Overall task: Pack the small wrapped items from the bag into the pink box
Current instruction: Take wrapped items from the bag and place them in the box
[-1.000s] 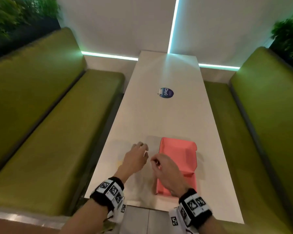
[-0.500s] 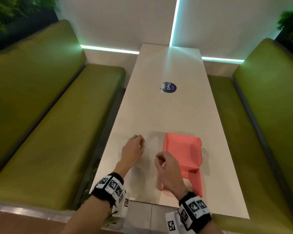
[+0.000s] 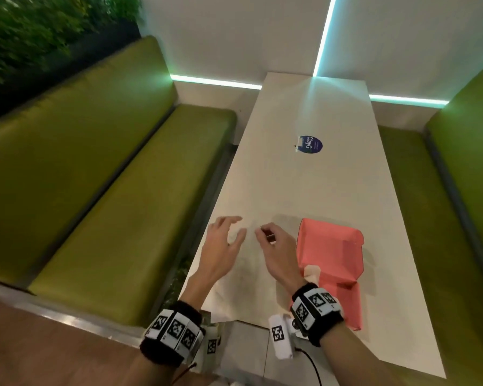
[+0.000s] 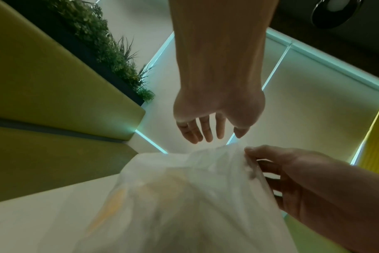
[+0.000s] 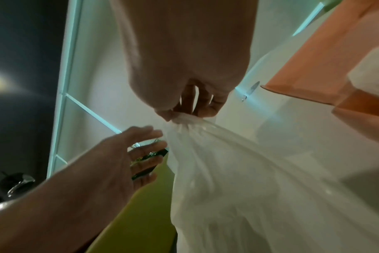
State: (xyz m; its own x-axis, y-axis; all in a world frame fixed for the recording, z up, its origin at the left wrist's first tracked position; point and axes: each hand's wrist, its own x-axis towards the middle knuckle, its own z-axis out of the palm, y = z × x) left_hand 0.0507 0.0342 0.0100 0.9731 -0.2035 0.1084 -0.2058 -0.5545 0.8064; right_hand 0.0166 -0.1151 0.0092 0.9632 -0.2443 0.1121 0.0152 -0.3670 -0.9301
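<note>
A translucent white plastic bag point(image 3: 246, 282) lies on the white table point(image 3: 304, 185) near its front edge; yellowish shapes show dimly inside the bag point(image 4: 119, 196). My right hand point(image 3: 261, 231) pinches the bag's bunched top edge point(image 5: 184, 119) between thumb and fingers. My left hand point(image 3: 236, 227) hovers just left of that edge with fingers spread, holding nothing. The pink box point(image 3: 332, 254) stands open right of my right hand, its lid flap toward me. A white wrapped item point(image 3: 311, 271) lies in the box's near left corner.
A round blue sticker point(image 3: 309, 144) sits mid-table. Green padded benches point(image 3: 117, 218) flank the table on both sides. Plants point(image 3: 39, 29) line the top of the left bench. A white wall with lit strips closes the far end.
My left hand has gone from curled at the bag's edge to spread open. My right hand keeps pinching the bag. The head view has swung left.
</note>
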